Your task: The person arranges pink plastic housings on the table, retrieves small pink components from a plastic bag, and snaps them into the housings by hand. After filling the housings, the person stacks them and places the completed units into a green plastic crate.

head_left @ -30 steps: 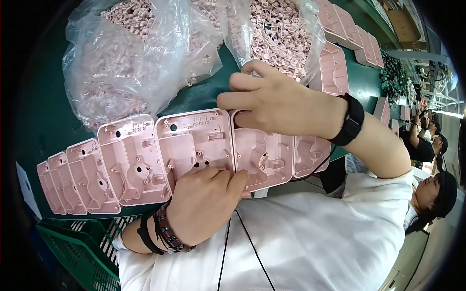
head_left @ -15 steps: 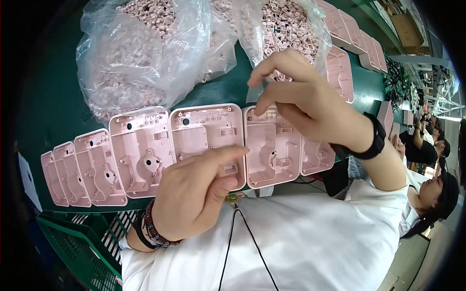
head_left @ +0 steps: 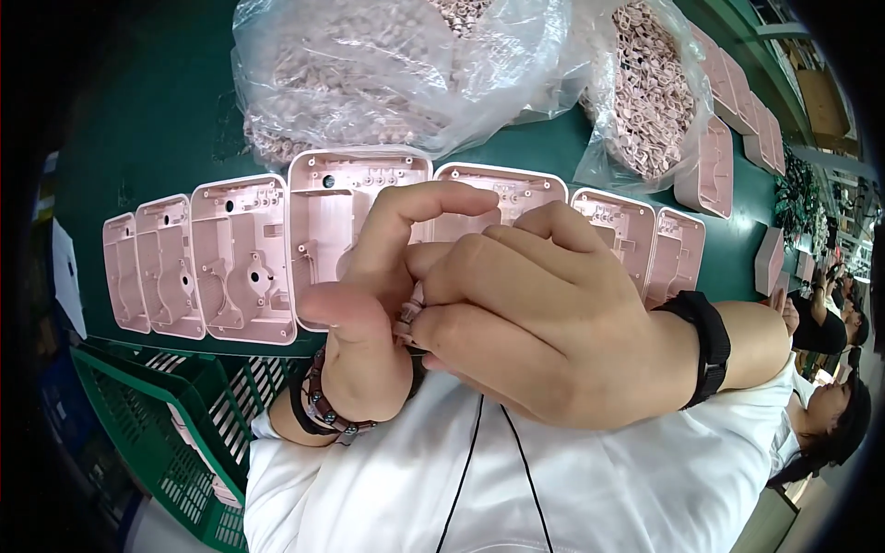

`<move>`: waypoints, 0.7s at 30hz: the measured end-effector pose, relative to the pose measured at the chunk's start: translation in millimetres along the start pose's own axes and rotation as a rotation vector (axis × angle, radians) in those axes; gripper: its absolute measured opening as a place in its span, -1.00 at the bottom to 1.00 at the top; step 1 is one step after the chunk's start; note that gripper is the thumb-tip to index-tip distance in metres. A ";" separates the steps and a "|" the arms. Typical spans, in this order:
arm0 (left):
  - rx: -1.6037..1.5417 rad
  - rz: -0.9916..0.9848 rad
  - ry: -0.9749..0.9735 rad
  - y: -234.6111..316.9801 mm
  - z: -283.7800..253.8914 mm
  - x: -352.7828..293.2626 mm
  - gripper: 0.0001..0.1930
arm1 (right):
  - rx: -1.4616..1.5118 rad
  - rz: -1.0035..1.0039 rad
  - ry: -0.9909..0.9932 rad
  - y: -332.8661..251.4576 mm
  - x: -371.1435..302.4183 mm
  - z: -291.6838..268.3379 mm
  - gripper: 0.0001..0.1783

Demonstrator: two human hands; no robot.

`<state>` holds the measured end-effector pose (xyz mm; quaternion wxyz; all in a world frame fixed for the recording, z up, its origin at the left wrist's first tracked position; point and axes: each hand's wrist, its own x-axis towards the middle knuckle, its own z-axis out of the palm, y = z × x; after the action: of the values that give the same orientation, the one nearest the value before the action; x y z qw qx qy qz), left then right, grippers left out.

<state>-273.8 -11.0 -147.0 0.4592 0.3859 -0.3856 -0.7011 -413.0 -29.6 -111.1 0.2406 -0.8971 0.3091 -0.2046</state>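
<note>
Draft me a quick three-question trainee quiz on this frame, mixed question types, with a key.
1. Multiple choice: What is at the fingertips of the right hand?
A) a screwdriver
B) a small pink part
C) a coil of wire

2. True or false: A beaded bracelet is worn on the wrist of the left hand.

3. Fill the gap: Beyond the row of pink housings, heaps of loose parts sit in clear plastic ____.

Key: 1: B. 2: True. 3: bags.

One wide fisheye view from head height, downward, close above the hands (head_left: 544,323)
</note>
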 end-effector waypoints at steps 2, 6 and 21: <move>-0.065 0.018 0.107 0.4 -0.7 -0.7 0.02 | 0.034 0.004 0.004 1.1 5.5 3.5 -0.80; -0.110 0.074 -0.064 -7.3 -25.0 -18.4 -0.06 | 0.401 0.014 0.049 5.1 12.2 3.5 -0.80; 0.410 0.352 -0.500 -3.9 -58.5 -15.7 -0.78 | 0.195 -0.181 0.087 -1.8 0.6 6.6 -0.86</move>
<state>-218.4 -6.0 -171.3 0.3774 0.2143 -0.6790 -0.5921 -408.4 -26.8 -115.2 0.2938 -0.8839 0.2156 -0.2930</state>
